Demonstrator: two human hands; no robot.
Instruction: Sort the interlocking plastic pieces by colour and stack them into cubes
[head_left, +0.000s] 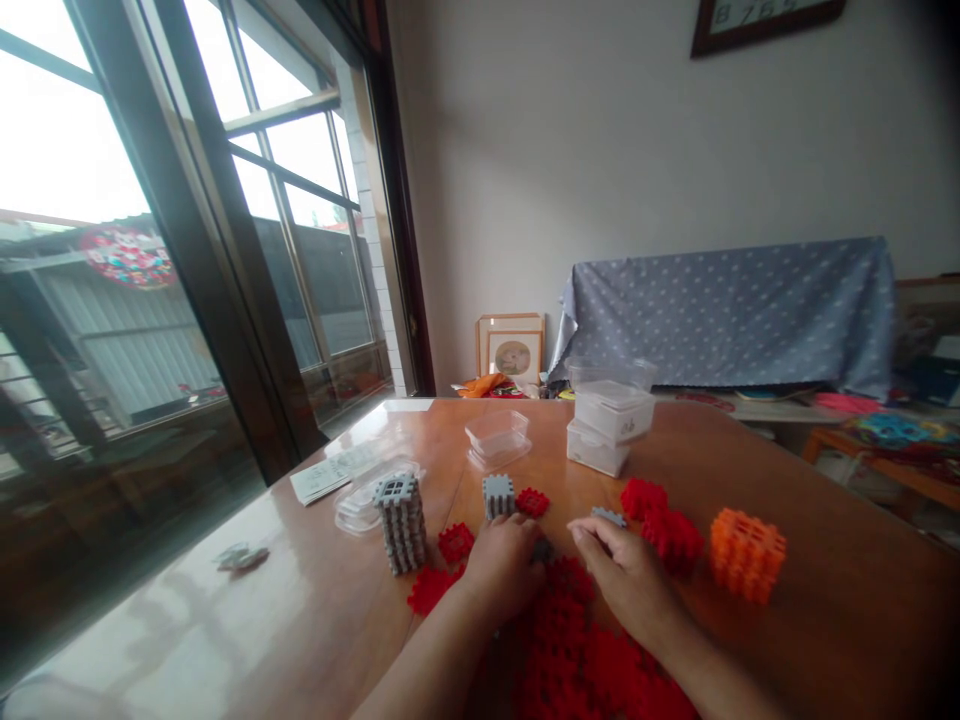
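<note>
My left hand [506,565] is over the middle of the table, fingers curled down around a dark grey interlocking tile [541,549], partly hidden by the fingertips. To its right, my right hand [626,570] is closed, thumb against the bent fingers; whatever is in it is hidden. Just behind that hand lies a light grey tile [609,516]. Between and below my forearms spreads a pile of red interlocking tiles [562,640]. A short grey stack [499,495] stands beyond my left hand, with a red tile [532,501] beside it and another red tile [455,542] nearer.
A tall grey stack [403,525] stands left, before clear plastic lids [367,505]. Red blocks [671,530] and an orange block stack [748,555] are at right. Farther back are a clear tub [497,435], stacked plastic boxes [600,445], papers [334,473] and a small crumpled packet [241,558].
</note>
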